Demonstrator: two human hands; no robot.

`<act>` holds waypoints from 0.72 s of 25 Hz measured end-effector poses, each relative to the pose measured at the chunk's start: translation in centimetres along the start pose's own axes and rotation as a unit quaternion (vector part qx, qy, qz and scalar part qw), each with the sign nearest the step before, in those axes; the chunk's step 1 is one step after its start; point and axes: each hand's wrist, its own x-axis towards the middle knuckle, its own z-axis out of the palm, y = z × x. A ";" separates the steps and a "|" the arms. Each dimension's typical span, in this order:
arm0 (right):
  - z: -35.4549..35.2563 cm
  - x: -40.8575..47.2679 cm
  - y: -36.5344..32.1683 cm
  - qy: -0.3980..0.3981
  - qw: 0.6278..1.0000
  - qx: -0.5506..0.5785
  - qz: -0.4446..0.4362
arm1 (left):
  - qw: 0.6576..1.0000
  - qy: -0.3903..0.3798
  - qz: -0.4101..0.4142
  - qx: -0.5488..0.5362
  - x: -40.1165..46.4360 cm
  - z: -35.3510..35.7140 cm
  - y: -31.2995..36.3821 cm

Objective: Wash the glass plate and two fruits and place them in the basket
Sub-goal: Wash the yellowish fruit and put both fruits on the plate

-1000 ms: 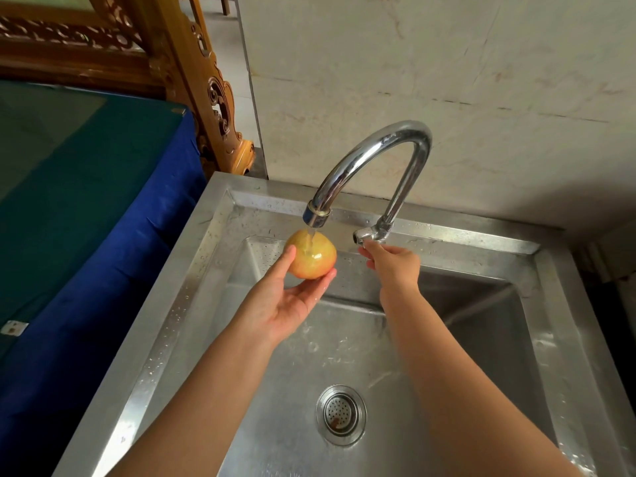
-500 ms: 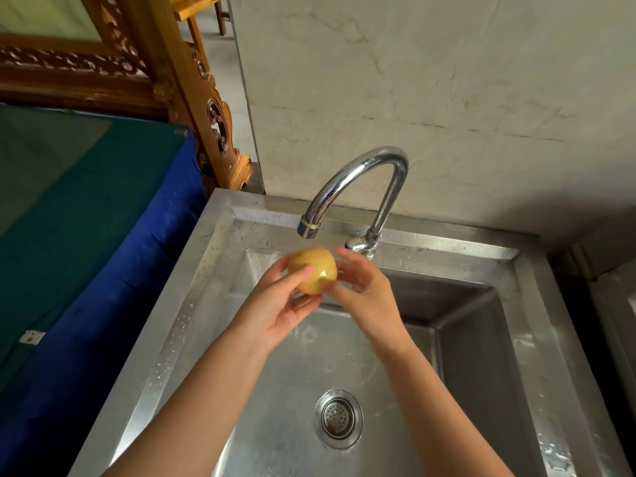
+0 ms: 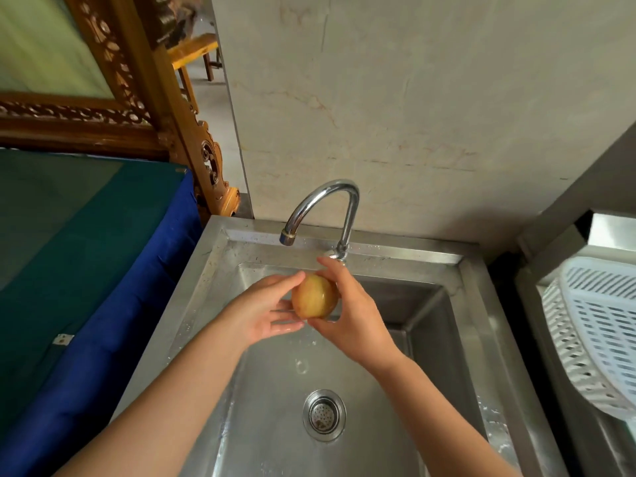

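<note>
A wet yellow-red apple (image 3: pixel 314 297) is held over the steel sink (image 3: pixel 213 266), below and in front of the tap spout (image 3: pixel 323 204). My left hand (image 3: pixel 265 311) cups its left side with the fingers spread along it. My right hand (image 3: pixel 347 308) wraps its right side from behind. No water runs from the spout. A white slatted plastic basket (image 3: pixel 599 325) stands at the right edge of the view, partly cut off. The glass plate and the second fruit are not in view.
The sink's drain strainer (image 3: pixel 324 415) lies in the wet basin below my hands. A table under green and blue cloth (image 3: pixel 86 256) borders the sink on the left. A carved wooden frame (image 3: pixel 161 108) stands behind it; a marble wall rises behind the tap.
My right hand left the tap handle and joined the left on the apple. The water stopped running. The apple came down away from the spout, and the basket entered the view.
</note>
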 end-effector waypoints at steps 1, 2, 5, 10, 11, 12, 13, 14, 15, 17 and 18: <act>-0.6 -0.5 -0.4 -0.002 1.000 0.019 0.001 | 1.000 -0.011 0.004 -0.011 -0.6 0.3 0.0; -1.0 -1.0 -1.0 0.004 0.997 0.068 0.025 | 0.999 -0.023 0.006 -0.026 -1.2 0.8 -0.1; -2.5 -2.1 -2.7 0.044 0.929 0.319 0.183 | 0.998 -0.056 0.010 -0.025 -2.8 2.0 -0.1; -5.3 -3.9 -5.6 0.035 0.843 0.457 0.280 | 0.990 -0.105 0.086 0.040 -5.7 3.6 1.1; -5.9 -4.3 -6.2 0.045 0.836 0.472 0.277 | 0.986 -0.118 0.105 0.048 -6.4 3.9 1.2; -6.5 -4.8 -6.8 0.060 0.828 0.485 0.275 | 0.982 -0.134 0.121 0.055 -7.0 4.3 1.2; -7.1 -5.4 -7.4 0.075 0.821 0.496 0.274 | 0.978 -0.150 0.129 0.060 -7.5 4.7 1.1; -7.7 -6.2 -8.0 0.092 0.815 0.501 0.275 | 0.975 -0.169 0.130 0.066 -7.9 5.2 1.0; -8.2 -7.1 -8.3 0.108 0.812 0.502 0.277 | 0.971 -0.188 0.124 0.074 -8.3 5.7 0.8; -8.8 -9.4 -8.8 0.133 0.814 0.490 0.282 | 0.965 -0.228 0.089 0.099 -8.7 6.9 0.1; -8.9 -10.7 -9.0 0.144 0.817 0.477 0.289 | 0.962 -0.244 0.057 0.110 -9.0 7.6 -0.3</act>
